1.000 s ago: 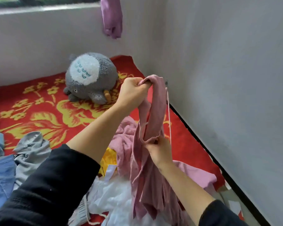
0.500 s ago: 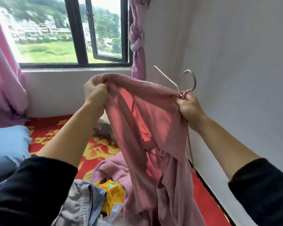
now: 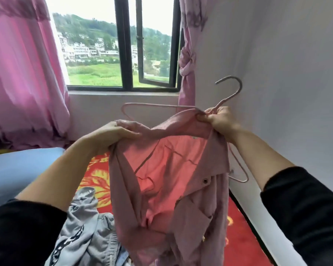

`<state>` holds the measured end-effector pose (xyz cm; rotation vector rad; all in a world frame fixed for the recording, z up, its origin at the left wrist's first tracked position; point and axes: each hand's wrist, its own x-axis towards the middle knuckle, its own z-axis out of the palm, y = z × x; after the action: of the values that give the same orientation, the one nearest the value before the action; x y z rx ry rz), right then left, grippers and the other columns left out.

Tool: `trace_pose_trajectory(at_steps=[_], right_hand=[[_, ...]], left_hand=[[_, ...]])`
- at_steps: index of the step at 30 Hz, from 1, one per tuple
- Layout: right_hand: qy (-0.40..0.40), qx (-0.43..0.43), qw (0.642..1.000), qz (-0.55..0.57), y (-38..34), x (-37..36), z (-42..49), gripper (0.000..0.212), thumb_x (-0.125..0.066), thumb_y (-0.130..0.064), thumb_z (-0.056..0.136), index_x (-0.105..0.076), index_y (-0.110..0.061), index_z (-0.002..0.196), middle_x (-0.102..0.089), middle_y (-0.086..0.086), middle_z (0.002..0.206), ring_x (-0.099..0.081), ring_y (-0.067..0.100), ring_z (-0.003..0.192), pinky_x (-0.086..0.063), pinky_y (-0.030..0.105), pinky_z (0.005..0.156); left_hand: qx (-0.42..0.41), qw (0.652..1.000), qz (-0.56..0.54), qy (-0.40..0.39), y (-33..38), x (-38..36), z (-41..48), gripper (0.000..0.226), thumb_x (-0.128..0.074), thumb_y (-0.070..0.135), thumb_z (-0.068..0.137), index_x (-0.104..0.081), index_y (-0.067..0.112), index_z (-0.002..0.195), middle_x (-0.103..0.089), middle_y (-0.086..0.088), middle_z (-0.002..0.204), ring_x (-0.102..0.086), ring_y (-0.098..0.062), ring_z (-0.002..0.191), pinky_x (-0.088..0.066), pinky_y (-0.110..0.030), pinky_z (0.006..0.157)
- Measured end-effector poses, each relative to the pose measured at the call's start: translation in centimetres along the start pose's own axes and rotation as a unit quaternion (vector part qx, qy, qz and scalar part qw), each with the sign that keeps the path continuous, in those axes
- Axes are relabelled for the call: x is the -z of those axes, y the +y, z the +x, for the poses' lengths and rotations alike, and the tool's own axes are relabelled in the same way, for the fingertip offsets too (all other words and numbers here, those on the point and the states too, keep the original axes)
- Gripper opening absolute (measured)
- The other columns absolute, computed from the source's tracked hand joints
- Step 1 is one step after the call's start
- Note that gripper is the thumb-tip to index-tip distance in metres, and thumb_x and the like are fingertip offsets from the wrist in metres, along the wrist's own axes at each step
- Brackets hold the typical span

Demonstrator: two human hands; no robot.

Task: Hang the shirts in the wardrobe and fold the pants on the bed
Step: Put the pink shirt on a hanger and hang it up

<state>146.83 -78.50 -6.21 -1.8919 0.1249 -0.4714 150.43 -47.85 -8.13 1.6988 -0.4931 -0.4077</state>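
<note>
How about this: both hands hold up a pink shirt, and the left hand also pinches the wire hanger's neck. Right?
Not quite. The head view shows the right hand, not the left hand, pinching the wire hanger at its neck. Both hands do hold up the pink shirt.

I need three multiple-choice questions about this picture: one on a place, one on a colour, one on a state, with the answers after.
1. Where does the grey garment lie? A on the windowsill; B on the bed, left of the pink shirt; C on the floor.
2. What colour is the wire hanger? A black; B green; C pink.
3. What does the right hand do? A hangs open; B grips the hanger's neck with the shirt's collar; C presses the wall.
Answers: 1 B, it lies crumpled on the bed at lower left; 2 C, its bare arm shows pale pink; 3 B, the fingers curl round both.
</note>
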Motion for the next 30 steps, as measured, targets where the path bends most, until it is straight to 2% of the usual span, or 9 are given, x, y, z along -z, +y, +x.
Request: trace_pose_trajectory(at_steps=[4, 7, 11, 13, 16, 18, 21, 26, 30], right_hand=[[-0.065, -0.047, 0.991, -0.108, 3.4, -1.5, 0.0, 0.013, -0.077, -0.008, 0.075, -0.073, 0.000, 0.084, -0.067, 0.008, 0.078, -0.058, 0.014, 0.073, -0.050, 0.033, 0.072], [-0.070, -0.053, 0.988, -0.123, 4.9, -1.7, -0.5, 0.007, -0.076, -0.008, 0.074, -0.073, -0.013, 0.071, -0.071, 0.008, 0.081, -0.061, 0.015, 0.076, -0.053, 0.036, 0.081], [0.031, -0.036, 0.995, -0.082, 5.4, -0.7, -1.3, 0.018, -0.075, -0.018, 0.080, -0.064, -0.019, 0.066, -0.056, -0.007, 0.057, -0.050, 0.006, 0.053, -0.041, 0.017, 0.049], [-0.007, -0.054, 0.999, 0.004, 5.4, 0.1, -2.1, 0.017, -0.074, -0.024, 0.083, -0.065, -0.013, 0.074, -0.043, -0.009, 0.047, -0.036, 0.004, 0.038, -0.029, 0.015, 0.035], [-0.045, -0.046, 0.997, 0.045, 6.0, 0.6, -3.5, 0.035, -0.057, -0.038, 0.094, -0.069, -0.005, 0.086, -0.030, -0.004, 0.044, -0.027, 0.006, 0.033, -0.024, 0.016, 0.032], [-0.051, -0.049, 0.996, 0.057, 7.0, 1.0, -4.2, 0.043, -0.046, -0.035, 0.100, -0.070, 0.000, 0.090, -0.026, -0.001, 0.044, -0.024, 0.007, 0.031, -0.022, 0.015, 0.032], [-0.093, -0.066, 0.992, 0.058, 9.1, 1.7, -5.1, 0.042, -0.050, -0.032, 0.099, -0.071, 0.003, 0.090, -0.024, -0.002, 0.044, -0.020, 0.010, 0.035, -0.018, 0.016, 0.036], [-0.119, -0.117, 0.982, 0.093, 12.2, 3.4, -6.3, 0.040, -0.054, -0.033, 0.096, -0.072, -0.002, 0.079, -0.018, 0.000, 0.051, -0.015, 0.013, 0.041, -0.017, 0.017, 0.037], [-0.161, -0.140, 0.975, 0.069, 13.1, 2.7, -6.9, 0.037, -0.053, -0.030, 0.097, -0.070, -0.005, 0.075, -0.022, -0.002, 0.049, -0.017, 0.011, 0.040, -0.018, 0.017, 0.036]], left_hand=[[0.070, 0.990, -0.072, 0.095, -2.9, -0.8, 0.4, 0.008, -0.073, 0.022, 0.080, -0.077, 0.015, 0.083, -0.073, -0.012, 0.085, -0.069, -0.019, 0.069, -0.057, -0.027, 0.063], [0.073, 0.979, -0.094, 0.166, -3.8, -1.3, 1.2, 0.019, -0.069, 0.026, 0.086, -0.077, 0.022, 0.070, -0.073, -0.006, 0.073, -0.069, -0.016, 0.063, -0.057, -0.025, 0.061], [0.073, 0.956, -0.075, 0.273, -4.3, -2.1, 2.7, 0.012, -0.063, 0.030, 0.091, -0.068, 0.020, 0.087, -0.067, -0.007, 0.085, -0.064, -0.017, 0.077, -0.052, -0.030, 0.079], [0.073, 0.957, -0.066, 0.273, -4.8, -2.2, 3.4, 0.012, -0.059, 0.031, 0.094, -0.064, 0.021, 0.090, -0.064, -0.008, 0.088, -0.061, -0.018, 0.080, -0.050, -0.033, 0.082], [0.060, 0.970, -0.057, 0.227, -5.5, -2.3, 4.2, 0.012, -0.055, 0.032, 0.096, -0.062, 0.022, 0.094, -0.064, -0.005, 0.089, -0.062, -0.015, 0.078, -0.051, -0.028, 0.071], [0.057, 0.971, -0.028, 0.229, -6.1, -2.3, 4.8, 0.015, -0.055, 0.032, 0.095, -0.063, 0.021, 0.090, -0.065, -0.002, 0.088, -0.062, -0.011, 0.077, -0.050, -0.024, 0.070], [0.048, 0.969, 0.029, 0.242, -7.2, -1.9, 5.5, 0.018, -0.057, 0.035, 0.093, -0.064, 0.021, 0.085, -0.067, 0.002, 0.090, -0.062, -0.008, 0.084, -0.049, -0.024, 0.080], [0.038, 0.961, 0.087, 0.259, -8.0, -0.9, 5.4, 0.022, -0.060, 0.041, 0.089, -0.066, 0.022, 0.079, -0.067, 0.006, 0.081, -0.063, -0.005, 0.073, -0.048, -0.018, 0.062], [0.014, 0.969, 0.075, 0.235, -8.5, -0.7, 5.1, 0.017, -0.062, 0.036, 0.089, -0.068, 0.022, 0.083, -0.069, 0.002, 0.086, -0.063, -0.007, 0.078, -0.049, -0.021, 0.070]])
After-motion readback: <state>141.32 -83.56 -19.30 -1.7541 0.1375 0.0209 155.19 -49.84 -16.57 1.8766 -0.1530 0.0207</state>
